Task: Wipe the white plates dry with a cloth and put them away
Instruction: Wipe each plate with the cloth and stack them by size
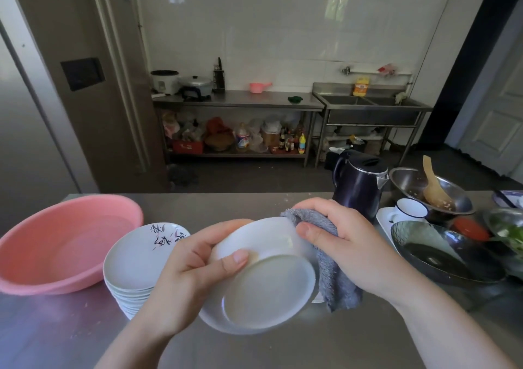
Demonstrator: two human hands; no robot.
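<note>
Between both hands, above the bench (254,207), a glossy white plate (263,289) tilts underside-up. Left hand (195,269) grips its rim; right hand (339,235) clutches a grey cloth (331,272) against it.

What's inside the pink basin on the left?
The pink basin looks empty; its visible inner wall and floor are bare. Its near rim hides the nearest part of the inside, so that part can't be checked.

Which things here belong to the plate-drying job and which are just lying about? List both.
Job: white plate held by left hand; grey cloth in right hand; plate stack.
Lying about: pink basin, kettle, steel bowl, enamel mug.
</note>
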